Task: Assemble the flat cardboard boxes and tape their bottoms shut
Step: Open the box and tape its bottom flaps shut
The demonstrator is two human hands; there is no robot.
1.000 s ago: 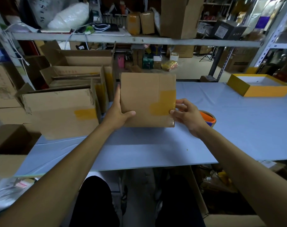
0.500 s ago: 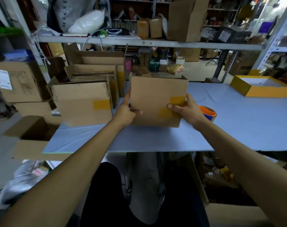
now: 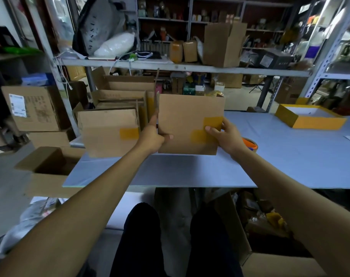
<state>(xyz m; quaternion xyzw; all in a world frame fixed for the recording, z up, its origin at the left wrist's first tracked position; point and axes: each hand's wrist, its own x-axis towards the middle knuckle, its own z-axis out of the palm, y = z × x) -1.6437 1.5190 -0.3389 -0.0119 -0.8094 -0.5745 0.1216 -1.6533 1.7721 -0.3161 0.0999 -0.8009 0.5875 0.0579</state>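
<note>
Near the bench's (image 3: 290, 166) front edge, at twelve o'clock from us, we hold the taped cardboard box (image 3: 186, 120) upright, its lower edge on or just above the surface; we cannot tell which. Our left hand (image 3: 152, 136) grips the box's nine o'clock side, thumb curled onto the near face and fingers (image 3: 153, 118) lying straight up along the side wall. Our right hand (image 3: 226, 134) holds the three o'clock side, thumb pressing the yellow tape strip (image 3: 207, 129) on the near face, other fingers wrapped behind the corner out of view. The box's long axis runs nine to three between both hands. Finished boxes (image 3: 110, 128) stand at nine to ten o'clock, so we judge the left hand nearer for setting it aside. A tape roll (image 3: 250, 144) sits just behind our right wrist.
</note>
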